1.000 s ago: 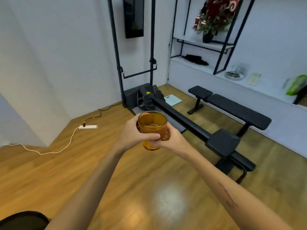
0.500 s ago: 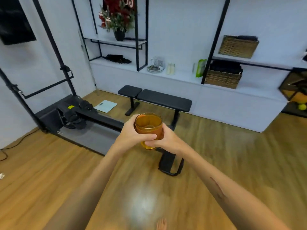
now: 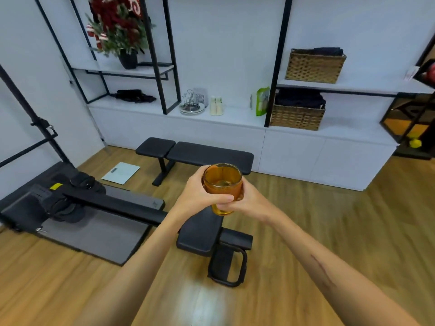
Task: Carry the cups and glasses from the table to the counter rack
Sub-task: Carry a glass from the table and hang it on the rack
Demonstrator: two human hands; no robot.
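An amber glass [image 3: 222, 182] is held upright at chest height in front of me. My left hand [image 3: 200, 194] wraps its left side and my right hand [image 3: 250, 200] wraps its right side, fingers meeting across the front. The glass's lower half is mostly hidden by fingers. Far ahead, a metal cup rack [image 3: 191, 105] on a round tray stands on the white counter [image 3: 235, 118], with two pale cups [image 3: 216, 105] just to its right. The table is out of view.
A black weight bench [image 3: 195, 155] stands between me and the counter. A rowing machine [image 3: 70, 203] lies across the floor at left, its seat and foot [image 3: 211, 236] just below my hands. Wicker baskets [image 3: 297, 114], a green bag [image 3: 262, 101] and a plant [image 3: 117, 27] fill the shelves.
The view has swung right and closer to the shelving wall; the counter and rack are now ahead. Both hands still hold the glass the same way.
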